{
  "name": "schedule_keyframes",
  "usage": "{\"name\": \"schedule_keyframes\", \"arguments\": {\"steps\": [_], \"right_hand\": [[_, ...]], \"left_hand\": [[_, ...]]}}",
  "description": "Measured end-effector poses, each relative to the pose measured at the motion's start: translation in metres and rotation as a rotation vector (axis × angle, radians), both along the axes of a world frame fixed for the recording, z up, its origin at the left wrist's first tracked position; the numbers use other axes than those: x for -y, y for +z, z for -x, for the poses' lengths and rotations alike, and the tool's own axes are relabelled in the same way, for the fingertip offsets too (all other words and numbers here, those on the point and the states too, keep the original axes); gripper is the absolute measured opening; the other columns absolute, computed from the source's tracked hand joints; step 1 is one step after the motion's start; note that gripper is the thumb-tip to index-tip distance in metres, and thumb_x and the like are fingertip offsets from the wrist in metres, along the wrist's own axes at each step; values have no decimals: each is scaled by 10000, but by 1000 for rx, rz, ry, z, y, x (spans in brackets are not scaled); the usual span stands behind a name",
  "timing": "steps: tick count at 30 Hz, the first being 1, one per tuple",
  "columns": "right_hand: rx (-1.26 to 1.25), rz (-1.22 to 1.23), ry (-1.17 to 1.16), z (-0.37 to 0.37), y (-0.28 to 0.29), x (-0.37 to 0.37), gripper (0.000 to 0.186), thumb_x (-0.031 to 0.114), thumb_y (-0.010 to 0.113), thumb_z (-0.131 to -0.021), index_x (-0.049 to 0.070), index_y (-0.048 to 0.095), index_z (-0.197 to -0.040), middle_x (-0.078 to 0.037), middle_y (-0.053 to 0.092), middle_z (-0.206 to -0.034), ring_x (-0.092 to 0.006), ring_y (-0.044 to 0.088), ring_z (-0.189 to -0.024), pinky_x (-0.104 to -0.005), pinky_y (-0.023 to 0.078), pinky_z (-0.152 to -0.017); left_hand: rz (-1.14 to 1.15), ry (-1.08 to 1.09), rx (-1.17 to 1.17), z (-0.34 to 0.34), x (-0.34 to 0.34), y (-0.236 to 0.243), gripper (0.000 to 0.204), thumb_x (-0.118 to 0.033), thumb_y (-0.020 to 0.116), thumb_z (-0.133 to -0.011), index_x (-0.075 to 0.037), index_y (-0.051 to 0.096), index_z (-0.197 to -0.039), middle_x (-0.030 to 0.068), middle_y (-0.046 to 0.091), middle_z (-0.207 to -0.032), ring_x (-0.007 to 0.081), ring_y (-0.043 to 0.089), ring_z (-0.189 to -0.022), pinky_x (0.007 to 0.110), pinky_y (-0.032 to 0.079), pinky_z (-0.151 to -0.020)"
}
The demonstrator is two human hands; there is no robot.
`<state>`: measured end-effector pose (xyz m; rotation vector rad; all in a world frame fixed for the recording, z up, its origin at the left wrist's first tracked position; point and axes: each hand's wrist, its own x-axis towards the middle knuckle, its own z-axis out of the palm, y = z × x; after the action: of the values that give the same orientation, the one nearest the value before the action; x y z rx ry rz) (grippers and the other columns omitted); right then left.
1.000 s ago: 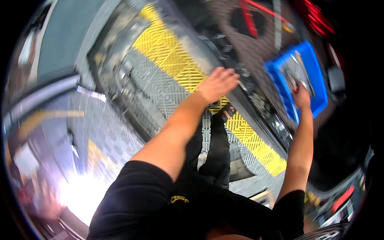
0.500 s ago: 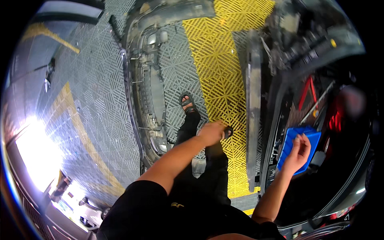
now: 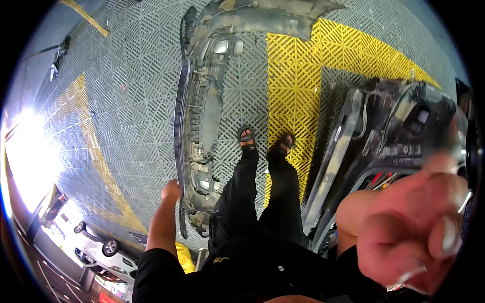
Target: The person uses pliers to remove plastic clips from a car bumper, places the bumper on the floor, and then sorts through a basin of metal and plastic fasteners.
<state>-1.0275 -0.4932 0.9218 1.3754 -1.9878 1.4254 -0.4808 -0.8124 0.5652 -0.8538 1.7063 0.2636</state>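
My left hand [image 3: 172,190] hangs out to the left with its fingers curled in and nothing seen in it. In the picture it is beside the outer edge of a dusty dark car bumper [image 3: 206,121] on the floor; the hand looks well above it. Large and close to the camera, my right hand [image 3: 409,227] has several fingers folded toward the palm. A blurred fingertip points up from it, and no object shows in its grip. Behind it, the car's open rear end [image 3: 399,136] is partly covered by my hand and arm.
Grey slatted floor tiles [image 3: 136,101] with a yellow band [image 3: 293,91] run under my feet. A long dusty sill [image 3: 328,171] edges the car at my right. A white car [image 3: 106,252] stands at the lower left, near a yellow object [image 3: 185,257] beside my left arm.
My right hand has risen from above the blue tray toward the camera. My left hand has swung from in front of my legs out to the left. The view has shifted, and the tray is hidden.
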Motion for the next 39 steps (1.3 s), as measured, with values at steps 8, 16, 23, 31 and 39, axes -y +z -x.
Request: {"name": "schedule_keyframes", "arguments": {"steps": [8,16,23,31,39], "right_hand": [[708,-360,-133,44,-148,82,297,-27,700,-862,11,663,-1154,-152,702,-1103,-238,677,-851,-339,552,-787],[854,-1409,-7,12,-366,-62,385,277,706,-898,100,648,-1235,-139,653,-1229,-366,633,-1131,-441,527,-962],[1491,-1307,-382,4,-385,-149,377,379,636,-944,101,689,-1193,-218,721,-1096,-403,686,-1029,-494,540,-895],[1705,-1308,-360,-49,-404,-94,421,449,556,-966,122,702,-1186,-177,728,-1110,-380,678,-1074,-442,524,-923],[1805,-1371,-553,-63,-383,40,553,478,432,-1058,46,624,-1344,-228,660,-1301,-395,599,-1249,-432,458,-1054]], "left_hand": [[-17,404,-784,227,-116,-13,485,-269,665,-945,-59,560,-1370,199,609,-1345,407,564,-1241,501,447,-1048],[-10,543,-911,402,-71,-5,510,-211,650,-966,-20,509,-1416,217,564,-1386,416,521,-1292,465,421,-1091],[246,338,-650,335,36,-4,554,-246,650,-968,-26,490,-1451,229,532,-1444,418,480,-1350,477,404,-1119],[466,255,-557,285,186,54,497,-324,559,-1021,-12,549,-1409,233,589,-1399,421,544,-1295,469,442,-1072],[15,567,113,152,272,12,714,-619,351,-1045,-77,451,-1499,182,485,-1511,348,473,-1397,456,337,-1171]]}}
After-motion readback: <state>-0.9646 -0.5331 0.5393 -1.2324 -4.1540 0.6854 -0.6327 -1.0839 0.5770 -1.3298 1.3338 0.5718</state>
